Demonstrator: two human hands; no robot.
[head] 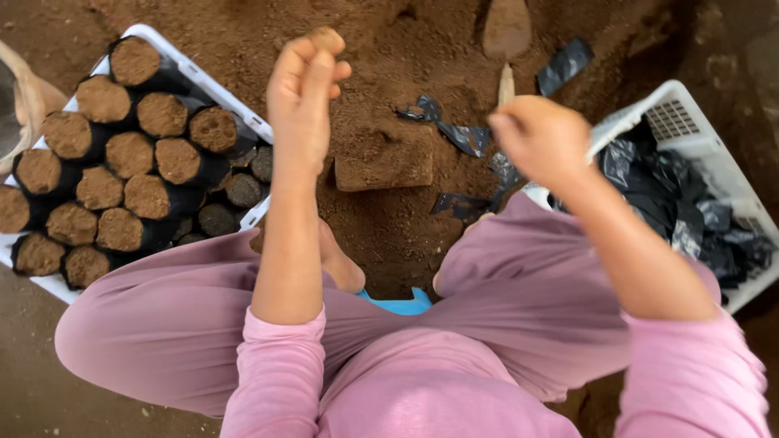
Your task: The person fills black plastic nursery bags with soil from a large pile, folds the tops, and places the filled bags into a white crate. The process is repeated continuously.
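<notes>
Left hand [304,81] pinches a soil crumb above the soil heap [381,162]; right hand [540,138] is fisted, contents hidden; trowel [506,49] lies lengthwise, blade pointing away.

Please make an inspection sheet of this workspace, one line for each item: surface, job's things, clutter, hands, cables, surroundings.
Surface: loose brown soil on the ground, with a pressed block-shaped lump in the middle.
Job's things: white crate at the left full of soil-filled black bags lying on their sides; white crate at the right holding empty black bags.
Clutter: scraps of black plastic on the soil; a trowel at the top.
Hands: left hand raised, fingers together, soil on them; right hand closed, contents not visible.
Cables: nothing seen.
Surroundings: a tan sack at the far left; the person's pink-clothed legs below.
</notes>
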